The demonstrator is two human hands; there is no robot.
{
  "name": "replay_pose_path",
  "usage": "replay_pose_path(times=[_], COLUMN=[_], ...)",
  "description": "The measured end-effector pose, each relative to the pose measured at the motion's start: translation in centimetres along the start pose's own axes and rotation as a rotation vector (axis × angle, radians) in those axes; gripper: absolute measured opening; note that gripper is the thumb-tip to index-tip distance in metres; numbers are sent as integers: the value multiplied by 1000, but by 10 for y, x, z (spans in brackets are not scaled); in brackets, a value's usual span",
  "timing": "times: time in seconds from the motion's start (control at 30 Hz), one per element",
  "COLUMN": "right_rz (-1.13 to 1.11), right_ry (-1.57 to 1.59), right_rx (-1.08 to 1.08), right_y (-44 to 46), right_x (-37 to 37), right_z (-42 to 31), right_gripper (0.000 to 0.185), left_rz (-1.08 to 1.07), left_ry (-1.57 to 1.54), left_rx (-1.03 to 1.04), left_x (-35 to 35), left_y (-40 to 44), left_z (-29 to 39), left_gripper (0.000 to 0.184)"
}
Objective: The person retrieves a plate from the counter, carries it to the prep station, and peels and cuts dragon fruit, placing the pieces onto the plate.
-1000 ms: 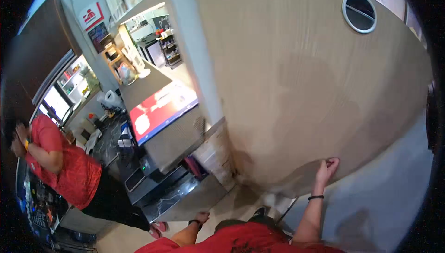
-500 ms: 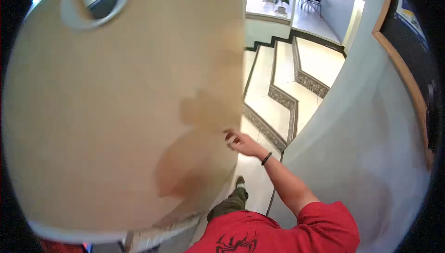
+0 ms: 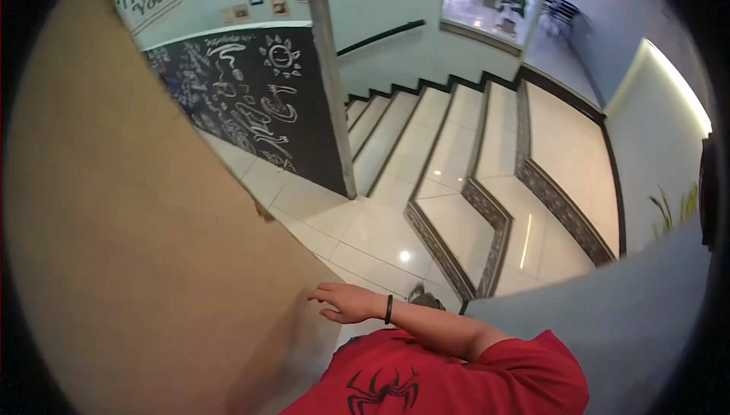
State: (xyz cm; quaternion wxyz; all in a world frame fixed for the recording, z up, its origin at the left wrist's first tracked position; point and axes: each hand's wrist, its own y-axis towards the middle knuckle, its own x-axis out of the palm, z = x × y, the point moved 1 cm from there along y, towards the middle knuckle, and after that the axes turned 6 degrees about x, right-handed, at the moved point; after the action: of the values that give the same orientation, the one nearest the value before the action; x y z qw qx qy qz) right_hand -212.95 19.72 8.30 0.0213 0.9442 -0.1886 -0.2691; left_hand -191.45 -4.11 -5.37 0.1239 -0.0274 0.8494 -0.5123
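So from my end I'm seeing the right hand (image 3: 346, 303) hovering, fingers loosely apart. The tan partition (image 3: 144, 217) is sitting at its nine-to-ten o'clock, can't tell if they're touching, and stairs (image 3: 449, 145) are showing around one o'clock.

Floor (image 3: 365, 225): pale glossy tiles. Chalkboard (image 3: 251, 103) stands on it. Right of chalkboard, dark-edged steps (image 3: 449, 141). Nearer than chalkboard: tan wall (image 3: 152, 248) bordering tiles; shoe (image 3: 416, 292), contact unclear.
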Motion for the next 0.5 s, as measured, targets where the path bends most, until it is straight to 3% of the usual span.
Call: replay_pose_path(times=[0.07,0.13,0.17,0.23,0.33,0.4,0.43,0.5], right_rz=[-19,-568,-615,-648,-949,-709,-747,-1252], right_ry=[16,-166,-168,236,248,78,89,-13], right_rx=[-237,-49,-91,-321,-317,-925,-956,-893], right_y=[27,66,80,91,114,133,151,182], right_x=[-19,-58,-64,-66,-76,-61,-65,-77], right_z=[16,24,41,63,82,114,116,111], right_gripper=[39,41,41,38,36,33,33,35], left_rz=[-36,-75,-104,-160,-228,-257,-266,-273], left_ry=[-26,-66,-94,-173,-309,-366,-389,-430], left_rx=[76,145,181,245,355,438,478,546], left_x=[18,51,67,87,106,129,139,159], left_y=[14,18,22,30,32,27,25,26], left_z=[7,13,14,3,-19,-25,-26,-29], left_gripper=[41,40,40,40,40,40,40,40])
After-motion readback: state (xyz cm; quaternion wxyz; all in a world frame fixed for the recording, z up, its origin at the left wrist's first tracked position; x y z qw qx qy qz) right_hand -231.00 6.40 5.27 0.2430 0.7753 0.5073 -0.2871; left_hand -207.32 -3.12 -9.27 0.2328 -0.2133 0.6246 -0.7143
